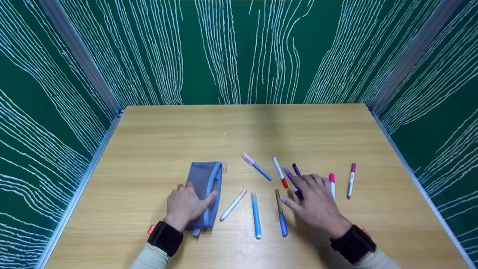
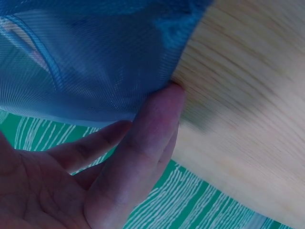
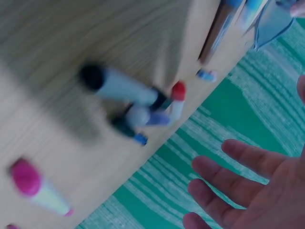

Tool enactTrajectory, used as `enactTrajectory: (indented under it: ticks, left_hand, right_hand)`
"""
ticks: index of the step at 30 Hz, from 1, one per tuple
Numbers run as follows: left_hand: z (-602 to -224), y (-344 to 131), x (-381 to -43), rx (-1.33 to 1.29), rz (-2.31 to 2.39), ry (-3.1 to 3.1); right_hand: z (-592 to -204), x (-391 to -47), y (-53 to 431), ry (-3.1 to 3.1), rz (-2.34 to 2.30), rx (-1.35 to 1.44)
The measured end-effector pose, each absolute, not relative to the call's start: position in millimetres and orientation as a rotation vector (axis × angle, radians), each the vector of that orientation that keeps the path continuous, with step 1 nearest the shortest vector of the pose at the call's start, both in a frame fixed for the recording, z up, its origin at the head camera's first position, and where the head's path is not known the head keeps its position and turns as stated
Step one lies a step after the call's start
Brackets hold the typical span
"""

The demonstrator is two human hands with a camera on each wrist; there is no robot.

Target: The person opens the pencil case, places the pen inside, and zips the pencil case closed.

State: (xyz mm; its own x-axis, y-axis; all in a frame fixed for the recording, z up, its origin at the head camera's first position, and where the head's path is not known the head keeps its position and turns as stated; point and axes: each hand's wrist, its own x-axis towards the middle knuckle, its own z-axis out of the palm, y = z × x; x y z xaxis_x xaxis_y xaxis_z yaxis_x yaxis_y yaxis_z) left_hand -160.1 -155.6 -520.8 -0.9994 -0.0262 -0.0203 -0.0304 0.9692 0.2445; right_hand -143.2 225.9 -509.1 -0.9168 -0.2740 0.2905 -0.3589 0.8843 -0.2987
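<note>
My left hand (image 1: 188,205) holds a blue mesh zip pouch (image 1: 199,172) at the left, its thumb across the zipped opening. In the left wrist view, fingertips (image 2: 164,102) meet the pouch's mesh edge. My right hand (image 1: 315,203) hovers over several scattered pens, fingers loosely spread and holding nothing. Close by its fingertips are a purple pen (image 1: 291,178), a dark-capped pen (image 1: 296,170) and a red-capped marker (image 1: 280,172). A pink-capped marker (image 1: 332,183) is partly hidden beyond the hand. Blurred in the right wrist view, a black-ended marker (image 3: 126,88) lies away from the open fingers.
Between the hands lie a pale pink-capped marker (image 1: 233,205), a light blue marker (image 1: 255,215) and a brown-and-blue pen (image 1: 281,213). Farther back is a lilac-and-blue pen (image 1: 257,166). A magenta-capped marker (image 1: 351,181) lies right on the wooden table (image 1: 168,130). Green panels surround it.
</note>
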Motion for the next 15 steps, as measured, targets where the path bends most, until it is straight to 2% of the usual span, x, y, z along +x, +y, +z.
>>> enactTrajectory:
  ticks: [15]
  left_hand:
    - [-521.2, -155.1, -159.4, -0.023, 0.4, 3.124]
  right_hand:
    - [-509.8, -146.1, 167.2, -2.721, 0.395, 0.676]
